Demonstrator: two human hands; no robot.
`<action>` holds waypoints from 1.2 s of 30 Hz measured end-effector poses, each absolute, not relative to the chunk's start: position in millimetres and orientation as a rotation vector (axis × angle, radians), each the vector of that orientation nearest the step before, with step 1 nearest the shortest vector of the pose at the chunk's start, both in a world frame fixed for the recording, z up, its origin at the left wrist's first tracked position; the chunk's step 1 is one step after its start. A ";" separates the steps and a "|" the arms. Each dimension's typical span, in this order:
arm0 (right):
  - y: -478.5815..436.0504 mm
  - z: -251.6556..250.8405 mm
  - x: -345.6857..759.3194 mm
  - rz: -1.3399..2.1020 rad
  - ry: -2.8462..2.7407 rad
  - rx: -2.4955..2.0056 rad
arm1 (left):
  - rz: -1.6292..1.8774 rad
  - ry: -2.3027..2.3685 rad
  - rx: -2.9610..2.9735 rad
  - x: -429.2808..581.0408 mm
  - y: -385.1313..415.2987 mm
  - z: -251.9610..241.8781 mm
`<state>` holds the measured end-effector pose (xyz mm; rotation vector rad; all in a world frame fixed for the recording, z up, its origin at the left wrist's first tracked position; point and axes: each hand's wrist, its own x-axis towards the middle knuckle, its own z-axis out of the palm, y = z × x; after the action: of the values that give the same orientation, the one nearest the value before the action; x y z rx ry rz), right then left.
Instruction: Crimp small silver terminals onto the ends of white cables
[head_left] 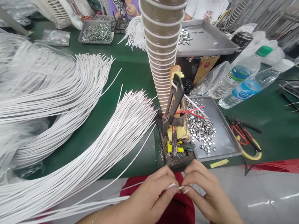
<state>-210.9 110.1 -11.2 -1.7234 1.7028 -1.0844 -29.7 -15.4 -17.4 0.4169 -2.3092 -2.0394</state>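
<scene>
On the near side of the table (130,68), the left hand (160,189) and right hand (204,186) met, fingertips almost touching. The left thumb and forefinger were pinched together on a white wire (171,185), its end poking out between them; the right pair were closed on a small piece (180,187) in the narrow gap, too blurred to make out. Just beyond the fingers was a stand (174,146), a hose (161,46) rising behind. Left of them lay a bundle (112,137); beyond the right fingers, a tray (224,133) of clips (201,133).
</scene>
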 end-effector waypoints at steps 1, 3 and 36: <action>109.4 -11.1 -211.2 -1.105 1.685 -1.750 | -2.046 -2.323 0.383 -29.9 -16.0 -15.6; 106.8 -14.0 -208.0 -1.217 1.614 -1.774 | -2.071 -2.344 0.303 -30.6 -16.6 -12.8; 103.7 -34.3 -202.2 -1.343 1.910 -1.850 | -2.283 -1.410 0.771 -49.6 -18.0 -19.1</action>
<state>-202.2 103.7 -34.3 -1.8503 1.9103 -1.3434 -49.6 -18.0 -19.1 0.7711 -1.4102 -2.2833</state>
